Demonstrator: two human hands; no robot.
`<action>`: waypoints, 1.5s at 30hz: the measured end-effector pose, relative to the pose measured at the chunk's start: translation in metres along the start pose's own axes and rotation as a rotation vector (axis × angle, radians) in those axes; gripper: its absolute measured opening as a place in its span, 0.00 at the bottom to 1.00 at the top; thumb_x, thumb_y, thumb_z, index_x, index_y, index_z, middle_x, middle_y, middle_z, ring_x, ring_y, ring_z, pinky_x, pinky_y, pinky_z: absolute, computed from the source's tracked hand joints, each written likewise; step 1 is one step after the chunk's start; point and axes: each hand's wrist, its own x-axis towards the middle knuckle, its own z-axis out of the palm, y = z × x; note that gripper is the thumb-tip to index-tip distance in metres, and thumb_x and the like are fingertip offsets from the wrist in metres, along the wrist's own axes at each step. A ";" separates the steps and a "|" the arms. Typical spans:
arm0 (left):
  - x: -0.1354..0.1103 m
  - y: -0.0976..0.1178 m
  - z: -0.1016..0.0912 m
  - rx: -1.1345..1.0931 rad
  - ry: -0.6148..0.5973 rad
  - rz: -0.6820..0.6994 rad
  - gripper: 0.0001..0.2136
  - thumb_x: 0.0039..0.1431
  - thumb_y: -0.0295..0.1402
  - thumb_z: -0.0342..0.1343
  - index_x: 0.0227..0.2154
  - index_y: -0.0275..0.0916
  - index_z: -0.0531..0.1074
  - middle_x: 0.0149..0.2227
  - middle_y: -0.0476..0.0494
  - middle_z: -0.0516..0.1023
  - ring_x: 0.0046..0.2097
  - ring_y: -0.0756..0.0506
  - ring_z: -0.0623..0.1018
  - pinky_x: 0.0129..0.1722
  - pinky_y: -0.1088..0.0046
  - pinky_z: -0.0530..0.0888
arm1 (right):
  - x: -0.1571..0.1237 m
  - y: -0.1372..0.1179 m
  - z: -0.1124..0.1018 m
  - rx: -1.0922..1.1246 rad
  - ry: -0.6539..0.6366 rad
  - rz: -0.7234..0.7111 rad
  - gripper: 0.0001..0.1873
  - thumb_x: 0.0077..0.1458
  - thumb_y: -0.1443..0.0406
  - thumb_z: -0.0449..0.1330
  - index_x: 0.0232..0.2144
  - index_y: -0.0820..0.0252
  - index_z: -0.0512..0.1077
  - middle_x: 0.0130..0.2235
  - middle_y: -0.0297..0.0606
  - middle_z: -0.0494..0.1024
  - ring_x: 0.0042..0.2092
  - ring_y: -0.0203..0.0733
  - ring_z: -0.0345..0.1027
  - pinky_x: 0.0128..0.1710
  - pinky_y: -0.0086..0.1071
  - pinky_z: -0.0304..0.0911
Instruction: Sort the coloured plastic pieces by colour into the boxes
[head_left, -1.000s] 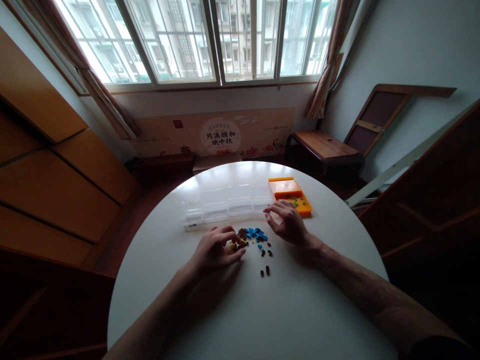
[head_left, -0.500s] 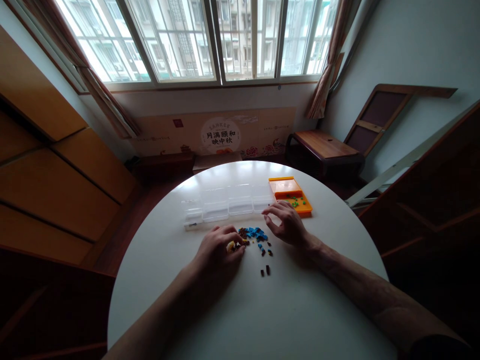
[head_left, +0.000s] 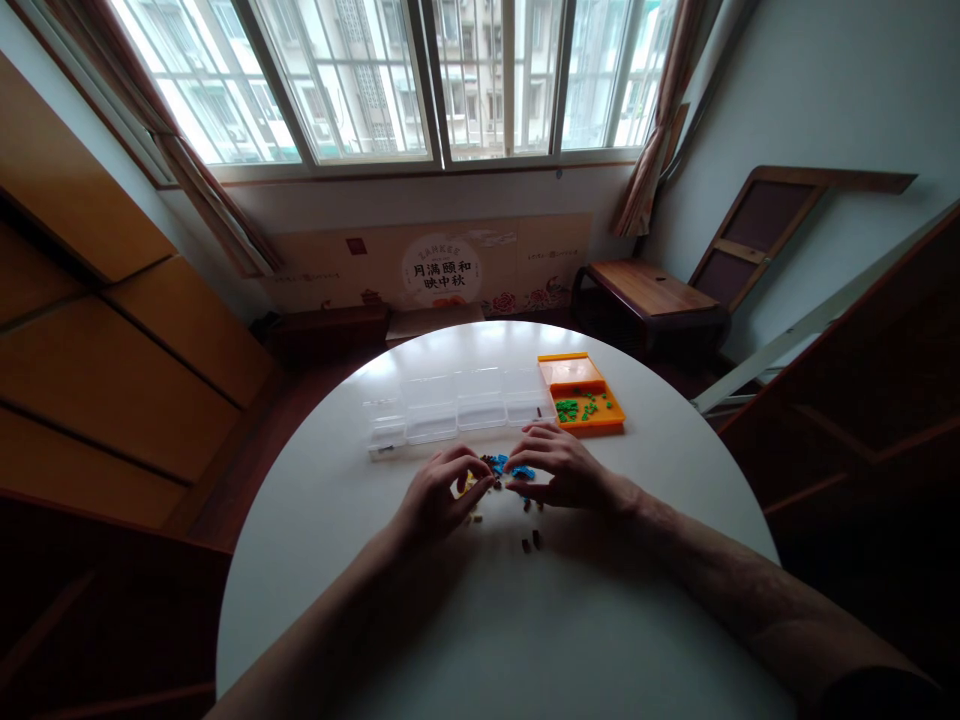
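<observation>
White table (head_left: 510, 630) nearest, two dark brown blocks (head_left: 535, 540) standing apart from others. Beyond, left hand (head_left: 441, 490) curled beside pale yellow blocks (head_left: 478, 518), thumb and fingertip close; cannot tell whether they pinch anything. Right hand (head_left: 568, 468) opposite, open, thumb and fingers parted near blue blocks (head_left: 524, 473). Farther, clear box (head_left: 431, 437); right beside it, orange tray (head_left: 600, 430) holding green blocks (head_left: 568, 410). Window (head_left: 360, 80) behind.

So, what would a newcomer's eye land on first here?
Probably the bright window across the top, then the orange tray holding green pieces on the far right of the white table. Next, the left hand and right hand, close together by small blue pieces near the table's middle.
</observation>
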 end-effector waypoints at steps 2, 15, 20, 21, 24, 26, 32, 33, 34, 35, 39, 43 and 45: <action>0.000 0.000 0.004 -0.057 0.003 0.007 0.07 0.72 0.36 0.62 0.37 0.39 0.80 0.38 0.42 0.80 0.35 0.48 0.76 0.39 0.71 0.75 | 0.000 0.000 0.002 0.012 -0.002 -0.016 0.07 0.67 0.58 0.70 0.44 0.52 0.79 0.40 0.35 0.85 0.42 0.43 0.78 0.57 0.43 0.70; 0.000 -0.004 0.006 -0.064 0.028 -0.020 0.08 0.74 0.37 0.61 0.41 0.41 0.82 0.40 0.41 0.80 0.37 0.47 0.78 0.40 0.70 0.76 | 0.000 0.002 0.004 -0.004 0.087 0.058 0.02 0.71 0.63 0.66 0.43 0.52 0.80 0.39 0.36 0.85 0.42 0.44 0.78 0.54 0.42 0.71; 0.001 0.000 -0.006 0.143 0.033 -0.002 0.08 0.74 0.36 0.59 0.39 0.41 0.81 0.40 0.45 0.82 0.33 0.49 0.76 0.43 0.67 0.73 | -0.007 0.022 -0.004 -0.187 0.318 0.353 0.06 0.71 0.60 0.65 0.39 0.53 0.80 0.37 0.37 0.84 0.42 0.47 0.77 0.51 0.43 0.69; 0.002 0.000 -0.009 0.176 0.037 0.009 0.08 0.74 0.35 0.59 0.39 0.41 0.81 0.39 0.46 0.82 0.32 0.49 0.75 0.43 0.67 0.73 | -0.008 0.026 -0.006 -0.232 0.336 0.400 0.07 0.71 0.60 0.65 0.39 0.53 0.81 0.37 0.37 0.84 0.43 0.48 0.77 0.51 0.44 0.68; 0.002 0.001 -0.013 0.230 0.042 0.020 0.07 0.73 0.34 0.59 0.37 0.41 0.80 0.38 0.48 0.82 0.31 0.50 0.75 0.44 0.66 0.71 | -0.012 0.037 -0.008 -0.327 0.337 0.499 0.08 0.71 0.59 0.64 0.40 0.53 0.81 0.39 0.38 0.85 0.45 0.51 0.77 0.54 0.46 0.67; 0.002 0.001 -0.014 0.249 0.031 0.011 0.07 0.72 0.34 0.60 0.36 0.42 0.81 0.38 0.48 0.82 0.31 0.50 0.75 0.44 0.66 0.70 | -0.014 0.040 -0.008 -0.335 0.317 0.523 0.08 0.71 0.59 0.63 0.41 0.54 0.81 0.40 0.39 0.85 0.46 0.51 0.76 0.54 0.46 0.67; -0.001 0.000 -0.008 0.228 -0.031 0.025 0.05 0.68 0.35 0.63 0.37 0.44 0.82 0.40 0.47 0.84 0.37 0.47 0.81 0.46 0.65 0.72 | -0.013 0.030 -0.001 -0.268 0.280 0.484 0.05 0.69 0.64 0.62 0.41 0.54 0.79 0.40 0.39 0.83 0.44 0.51 0.74 0.53 0.46 0.67; -0.002 -0.001 -0.007 0.222 -0.040 0.035 0.04 0.68 0.35 0.64 0.38 0.44 0.82 0.41 0.47 0.84 0.39 0.46 0.82 0.46 0.65 0.72 | -0.012 0.028 0.000 -0.252 0.274 0.473 0.05 0.69 0.65 0.62 0.41 0.54 0.79 0.40 0.39 0.83 0.44 0.51 0.74 0.53 0.46 0.67; -0.002 -0.001 -0.005 0.220 -0.047 0.043 0.03 0.67 0.36 0.64 0.39 0.45 0.83 0.41 0.46 0.85 0.41 0.45 0.83 0.46 0.65 0.73 | -0.011 0.025 0.001 -0.235 0.265 0.463 0.04 0.68 0.65 0.63 0.41 0.54 0.79 0.40 0.39 0.83 0.44 0.50 0.74 0.52 0.45 0.67; -0.002 -0.002 -0.003 0.223 -0.051 0.050 0.03 0.67 0.36 0.65 0.40 0.45 0.83 0.42 0.46 0.85 0.41 0.44 0.83 0.47 0.65 0.73 | -0.010 0.023 0.001 -0.220 0.257 0.454 0.04 0.68 0.66 0.63 0.41 0.54 0.79 0.40 0.39 0.83 0.44 0.50 0.74 0.52 0.45 0.67; -0.003 -0.004 0.003 0.259 -0.064 0.095 0.04 0.67 0.34 0.65 0.42 0.48 0.84 0.43 0.46 0.84 0.41 0.45 0.83 0.46 0.66 0.73 | -0.007 0.018 0.002 -0.190 0.240 0.436 0.04 0.67 0.67 0.63 0.41 0.55 0.79 0.41 0.39 0.83 0.43 0.49 0.74 0.50 0.44 0.68; -0.002 -0.002 0.007 0.268 -0.060 0.085 0.04 0.69 0.33 0.63 0.40 0.47 0.83 0.42 0.47 0.84 0.41 0.46 0.83 0.47 0.66 0.73 | -0.007 0.018 0.002 -0.167 0.232 0.427 0.05 0.66 0.68 0.63 0.41 0.55 0.79 0.41 0.38 0.83 0.44 0.49 0.74 0.51 0.44 0.68; -0.002 -0.001 0.008 0.287 -0.056 0.085 0.05 0.70 0.33 0.62 0.38 0.46 0.83 0.42 0.47 0.84 0.41 0.46 0.83 0.47 0.66 0.72 | -0.007 0.017 0.002 -0.159 0.228 0.425 0.05 0.66 0.68 0.63 0.41 0.54 0.79 0.40 0.38 0.83 0.44 0.49 0.74 0.52 0.44 0.68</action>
